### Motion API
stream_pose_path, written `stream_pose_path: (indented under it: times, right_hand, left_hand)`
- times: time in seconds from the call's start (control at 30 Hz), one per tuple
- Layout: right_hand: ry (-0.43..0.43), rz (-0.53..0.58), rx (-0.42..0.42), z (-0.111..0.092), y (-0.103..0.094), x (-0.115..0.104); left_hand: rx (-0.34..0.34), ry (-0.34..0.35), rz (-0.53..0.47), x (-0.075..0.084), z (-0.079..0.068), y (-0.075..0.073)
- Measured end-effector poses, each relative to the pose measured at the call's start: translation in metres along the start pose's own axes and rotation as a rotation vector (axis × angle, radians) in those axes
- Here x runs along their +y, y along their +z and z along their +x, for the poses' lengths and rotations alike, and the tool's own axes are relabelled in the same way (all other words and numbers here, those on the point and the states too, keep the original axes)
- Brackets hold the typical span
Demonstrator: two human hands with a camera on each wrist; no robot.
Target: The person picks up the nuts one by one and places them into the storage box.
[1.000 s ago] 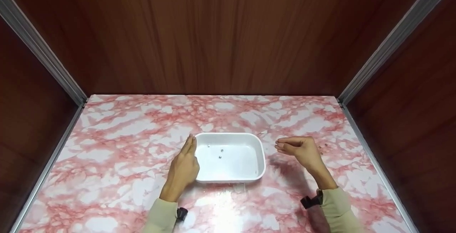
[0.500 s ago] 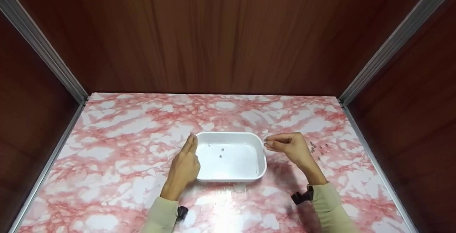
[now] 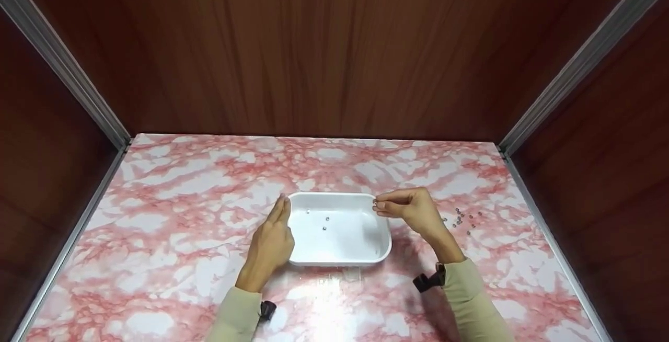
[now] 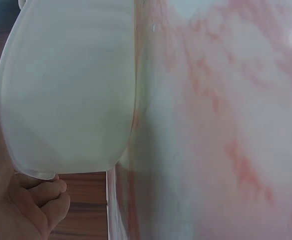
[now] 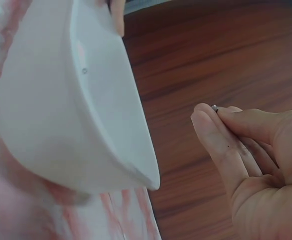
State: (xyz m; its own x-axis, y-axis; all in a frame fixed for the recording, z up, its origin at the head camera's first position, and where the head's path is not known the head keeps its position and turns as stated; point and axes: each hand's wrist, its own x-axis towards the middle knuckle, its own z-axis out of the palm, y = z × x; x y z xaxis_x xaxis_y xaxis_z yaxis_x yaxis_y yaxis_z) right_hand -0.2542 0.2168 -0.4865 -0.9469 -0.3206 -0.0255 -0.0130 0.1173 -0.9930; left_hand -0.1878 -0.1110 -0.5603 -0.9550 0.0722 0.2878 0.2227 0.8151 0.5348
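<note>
A white rectangular tray [image 3: 355,245] with rounded corners stands on the table, with 3 small shiny metal pieces [image 3: 324,228] on its floor. My left hand [image 3: 272,242] lies along the tray's left rim, its fingers straight and pointing away from me. Over the tray's right rim, my right hand [image 3: 415,211] pinches a small silvery metal piece [image 5: 214,108] between thumb and fingertips. Its exact kind is too small to tell. In the left wrist view, the tray's near wall [image 4: 71,100] fills the left side and several left fingers [image 4: 53,200] show beside its end.
Several more small metal pieces [image 3: 459,220] lie scattered on the pink-and-white marbled table [image 3: 183,185], right of my right hand. A brown wood-grain panel [image 3: 313,54] rises behind the table. More panels with grey metal edging [image 3: 580,59] stand on both sides.
My right hand has moved left, from beside the tray to over its right rim, still pinching the metal piece. The scattered pieces now show behind it. My left hand stays on the tray.
</note>
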Motion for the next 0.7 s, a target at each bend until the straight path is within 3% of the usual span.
stream_pose_path:
  times: [0.37,0.7]
  right_hand:
    - [0.002,0.008,-0.055,0.016,0.020,-0.010]
    - [0.006,-0.065,-0.170,0.036,0.038,-0.015]
  left_hand:
    - [-0.005,-0.011,-0.003,-0.001,0.000,0.001]
    - [-0.006,-0.027,0.002,0.001,0.001,0.000]
